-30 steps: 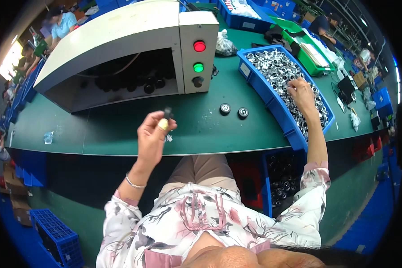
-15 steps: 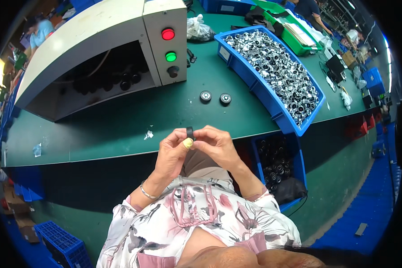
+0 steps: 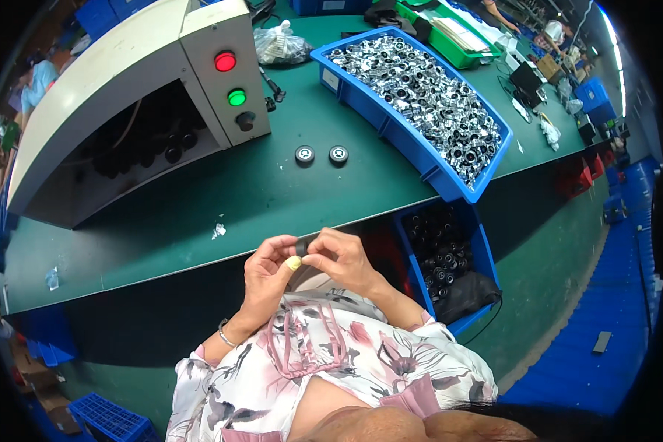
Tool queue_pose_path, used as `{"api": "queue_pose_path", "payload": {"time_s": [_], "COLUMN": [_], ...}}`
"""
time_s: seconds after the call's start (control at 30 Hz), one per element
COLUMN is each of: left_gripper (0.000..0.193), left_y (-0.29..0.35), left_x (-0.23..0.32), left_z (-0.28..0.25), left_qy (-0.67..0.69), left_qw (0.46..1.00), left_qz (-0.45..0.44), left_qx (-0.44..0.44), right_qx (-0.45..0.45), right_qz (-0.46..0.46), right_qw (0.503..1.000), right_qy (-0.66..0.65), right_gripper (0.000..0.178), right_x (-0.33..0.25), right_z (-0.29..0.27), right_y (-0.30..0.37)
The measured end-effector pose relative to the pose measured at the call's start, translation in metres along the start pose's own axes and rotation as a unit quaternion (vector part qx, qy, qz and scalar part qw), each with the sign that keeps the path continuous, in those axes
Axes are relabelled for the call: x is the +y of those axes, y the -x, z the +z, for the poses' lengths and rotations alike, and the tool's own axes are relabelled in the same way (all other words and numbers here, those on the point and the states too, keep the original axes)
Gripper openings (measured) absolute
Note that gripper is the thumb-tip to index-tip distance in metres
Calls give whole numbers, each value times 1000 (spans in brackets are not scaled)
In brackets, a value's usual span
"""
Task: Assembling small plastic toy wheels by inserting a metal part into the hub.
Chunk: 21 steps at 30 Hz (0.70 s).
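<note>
In front of my body, just off the table's near edge, my left hand and my right hand meet at a small black round part. Fingertips of both hands pinch it from either side, hiding much of its shape. Yellow wrapping covers the left thumb tip, right below the part. Beyond the hands, two small black wheel-like discs with pale-marked centres lie side by side on the green table.
A white machine with red and green lights stands at left, dark round parts inside. At right, a blue bin holds many shiny silver-and-black parts. Below it, another blue bin contains black parts and dark cloth. Plastic scraps lie near the edge.
The whole view has shifted, so the table items sit farther left and higher. Both hands still pinch the black part, which now shows a broader side than before.
</note>
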<state>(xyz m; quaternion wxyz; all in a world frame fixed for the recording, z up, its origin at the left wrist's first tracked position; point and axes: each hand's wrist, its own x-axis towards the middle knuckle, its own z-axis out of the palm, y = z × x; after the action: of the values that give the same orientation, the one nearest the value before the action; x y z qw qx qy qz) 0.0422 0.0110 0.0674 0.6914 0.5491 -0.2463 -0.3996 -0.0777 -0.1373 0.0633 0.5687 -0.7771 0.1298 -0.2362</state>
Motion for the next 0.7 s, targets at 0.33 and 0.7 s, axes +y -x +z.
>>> {"api": "queue_pose_path", "payload": {"time_s": [0.33,0.7], "left_gripper": [28,38], "left_y": [22,-9], "left_x": [-31,-77], "left_z": [-25,-21], "left_qy": [97,210], "left_qw": [977,947], "left_qz": [-155,-235], "left_qx": [-105,-66], "right_qx": [165,108], "right_qz": [-92,27], "right_qw": [944,800], "right_qy": [271,590], "right_gripper": [8,27], "right_x": [-62,17], "right_z": [-124,-239], "right_y": [-98,-191]}}
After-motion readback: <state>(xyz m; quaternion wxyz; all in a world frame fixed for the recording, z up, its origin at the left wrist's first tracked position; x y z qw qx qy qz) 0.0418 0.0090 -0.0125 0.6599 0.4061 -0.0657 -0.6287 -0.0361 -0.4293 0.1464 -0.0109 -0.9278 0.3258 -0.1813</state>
